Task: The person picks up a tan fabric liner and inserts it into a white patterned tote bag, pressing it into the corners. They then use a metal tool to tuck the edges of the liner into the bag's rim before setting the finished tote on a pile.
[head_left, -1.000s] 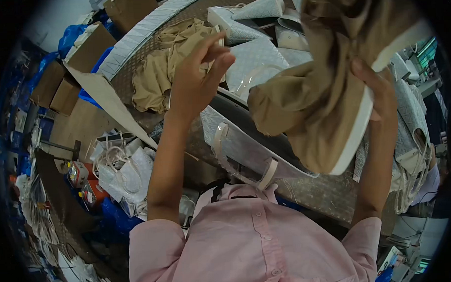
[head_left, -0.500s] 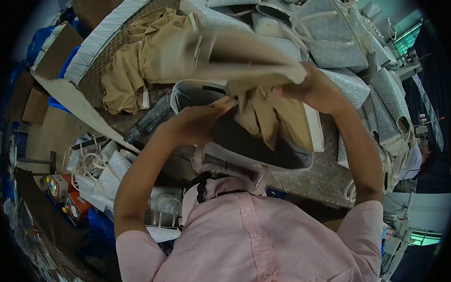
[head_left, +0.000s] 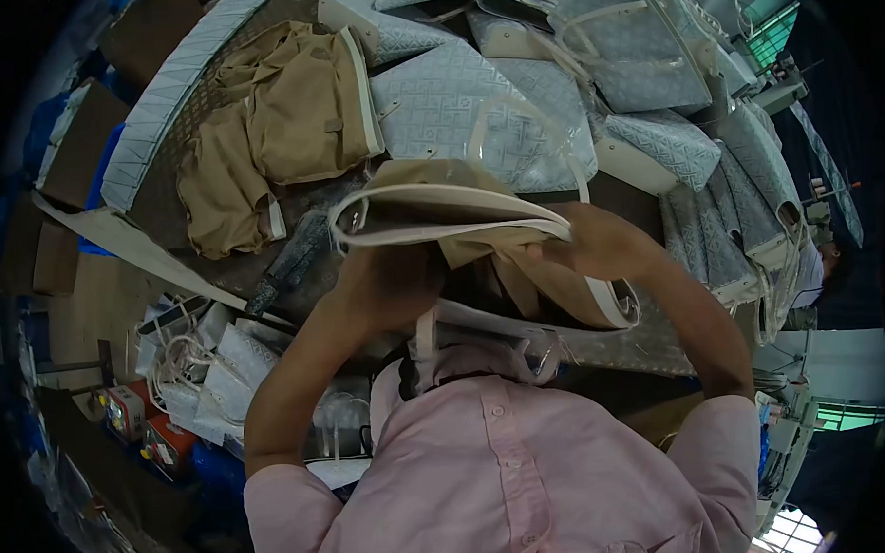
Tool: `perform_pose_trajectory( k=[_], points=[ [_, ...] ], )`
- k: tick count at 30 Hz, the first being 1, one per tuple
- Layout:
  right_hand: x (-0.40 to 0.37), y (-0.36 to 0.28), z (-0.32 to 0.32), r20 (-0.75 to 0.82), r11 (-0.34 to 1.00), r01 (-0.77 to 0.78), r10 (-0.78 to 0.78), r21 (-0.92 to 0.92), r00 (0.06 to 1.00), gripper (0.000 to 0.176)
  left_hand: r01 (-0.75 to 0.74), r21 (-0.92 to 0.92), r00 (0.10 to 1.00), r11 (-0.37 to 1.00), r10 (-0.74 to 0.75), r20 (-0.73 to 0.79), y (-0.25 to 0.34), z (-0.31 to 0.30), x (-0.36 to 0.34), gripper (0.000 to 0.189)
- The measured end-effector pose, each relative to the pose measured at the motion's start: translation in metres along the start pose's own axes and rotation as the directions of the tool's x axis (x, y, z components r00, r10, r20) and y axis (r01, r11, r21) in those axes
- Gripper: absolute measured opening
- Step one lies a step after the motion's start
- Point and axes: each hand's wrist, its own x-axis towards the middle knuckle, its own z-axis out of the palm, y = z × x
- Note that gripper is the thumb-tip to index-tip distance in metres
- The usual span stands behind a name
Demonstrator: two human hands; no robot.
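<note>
A tan cloth bag lining [head_left: 550, 273] with a cream rim hangs partly inside a grey bag [head_left: 522, 318], which stands close to my body with clear handles on its near side. My right hand [head_left: 602, 244] is closed on the lining's rim at its right end. My left hand [head_left: 389, 283] is below the left part of the rim, at the bag's mouth. Its fingers are in shadow and hidden by the lining, so their grip does not show. Two more tan linings [head_left: 305, 116] lie on the table at the upper left.
Patterned grey-white bags [head_left: 475, 105] are piled at the back and right of the table. A dark rolled piece [head_left: 291, 257] lies left of my hands. White bags with handles [head_left: 221, 362] and red boxes [head_left: 170, 442] stand lower left. Another person [head_left: 820, 263] is at the far right.
The lining's rim has swung down from above the bag to its mouth. My left hand has moved beneath it. My right hand still holds the lining and is slightly lower.
</note>
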Motion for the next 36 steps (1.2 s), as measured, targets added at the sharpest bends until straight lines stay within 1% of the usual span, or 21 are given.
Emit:
perform_pose_trajectory(
  k=[1, 2, 3, 4, 5, 6, 7, 9, 10, 12, 14, 15, 19, 21, 22, 24, 27, 31, 32, 34, 36],
  points=[
    [-0.008, -0.004, 0.000, 0.010, 0.993, -0.063, 0.062, 0.101, 0.998, 0.038, 0.166, -0.146, 0.985, 0.975, -0.171, -0.024, -0.004, -0.001, -0.001, 0.046],
    [-0.013, -0.003, 0.004, 0.019, 0.993, -0.060, 0.058, 0.105, 0.998, 0.038, -0.036, -0.079, 0.950, 0.996, 0.009, -0.313, -0.022, 0.025, -0.012, 0.043],
    [-0.017, -0.001, 0.006, 0.005, 0.989, -0.144, 0.144, 0.037, 0.990, 0.040, 0.108, -0.503, 0.950, 0.857, -0.238, -0.202, -0.019, 0.019, -0.016, 0.040],
    [-0.018, -0.001, 0.010, -0.018, 0.973, -0.228, 0.228, -0.027, 0.974, 0.041, 0.241, -0.811, 0.912, 0.533, -0.410, 0.002, -0.015, 0.013, -0.021, 0.037],
    [-0.017, 0.001, 0.019, -0.073, 0.962, -0.268, 0.263, -0.058, 0.962, 0.040, 0.232, -0.454, 0.940, 0.860, -0.318, -0.122, -0.017, 0.012, -0.022, 0.036],
    [-0.016, -0.001, 0.025, -0.075, 0.963, -0.265, 0.261, -0.047, 0.962, 0.040, 0.172, -0.245, 0.955, 0.954, -0.223, -0.197, -0.017, 0.008, -0.024, 0.038],
    [-0.013, -0.005, 0.032, -0.110, 0.959, -0.280, 0.275, -0.033, 0.955, 0.040, 0.112, -0.020, 0.961, 0.993, -0.114, -0.251, -0.016, 0.002, -0.025, 0.041],
    [-0.013, -0.015, 0.043, -0.271, 0.966, -0.247, 0.218, -0.076, 0.937, 0.038, 0.180, 0.032, 0.949, 0.983, -0.166, -0.268, -0.014, 0.000, -0.029, 0.044],
    [-0.010, -0.017, 0.037, -0.263, 0.969, -0.240, 0.216, -0.063, 0.940, 0.038, 0.239, -0.071, 0.926, 0.969, -0.249, -0.285, -0.008, -0.001, -0.029, 0.044],
    [-0.005, -0.018, 0.025, 0.215, 0.884, -0.256, 0.358, -0.391, 0.908, 0.034, 0.307, -0.164, 0.897, 0.938, -0.342, -0.278, 0.002, 0.004, -0.025, 0.045],
    [-0.005, -0.006, 0.032, 0.294, 0.870, -0.279, 0.414, -0.407, 0.861, 0.031, 0.299, -0.504, 0.772, 0.810, -0.516, -0.371, 0.004, 0.013, -0.016, 0.038],
    [-0.004, 0.000, 0.031, 0.353, 0.842, -0.301, 0.475, -0.448, 0.806, 0.028, 0.253, -0.470, 0.735, 0.846, -0.484, -0.476, 0.005, 0.016, -0.013, 0.041],
    [-0.005, 0.013, 0.028, 0.319, 0.873, -0.041, 0.221, -0.486, 0.921, 0.032, 0.359, -0.452, 0.598, 0.817, -0.573, -0.561, 0.011, 0.018, -0.012, 0.044],
    [-0.006, 0.012, 0.040, -0.183, 0.995, -0.088, 0.096, 0.052, 0.978, 0.042, 0.211, -0.720, 0.560, 0.661, -0.686, -0.465, 0.012, 0.015, -0.005, 0.039],
    [-0.002, 0.010, 0.041, -0.169, 0.996, -0.078, 0.085, 0.049, 0.982, 0.042, 0.167, -0.718, 0.575, 0.675, -0.659, -0.486, 0.010, 0.019, -0.004, 0.039],
    [0.002, 0.000, 0.038, -0.295, 0.940, 0.337, -0.335, -0.047, 0.895, 0.045, 0.192, -0.662, 0.670, 0.724, -0.590, -0.450, 0.000, 0.014, -0.005, 0.038],
    [0.024, -0.002, 0.014, -0.070, 0.935, 0.345, -0.340, 0.082, 0.938, 0.053, 0.325, -0.607, 0.674, 0.725, -0.628, -0.389, 0.006, 0.011, -0.004, 0.034],
    [0.069, -0.035, 0.017, 0.037, 0.933, 0.298, -0.311, 0.201, 0.950, 0.047, 0.457, -0.598, 0.630, 0.658, -0.715, -0.305, 0.018, 0.010, 0.002, 0.034],
    [0.071, -0.044, 0.026, 0.084, 0.978, 0.185, -0.194, 0.095, 0.977, 0.035, 0.367, -0.862, 0.507, 0.350, -0.852, -0.130, 0.015, 0.017, 0.000, 0.040],
    [0.070, -0.048, 0.035, 0.125, 0.997, 0.076, -0.072, -0.022, 0.990, 0.024, 0.366, -0.797, 0.479, 0.480, -0.832, -0.280, 0.013, 0.027, -0.002, 0.040],
    [0.059, -0.040, 0.046, -0.040, 0.978, 0.017, -0.026, -0.209, 0.999, 0.018, 0.383, -0.715, 0.442, 0.585, -0.796, -0.414, 0.016, 0.032, -0.006, 0.042]
  ],
)
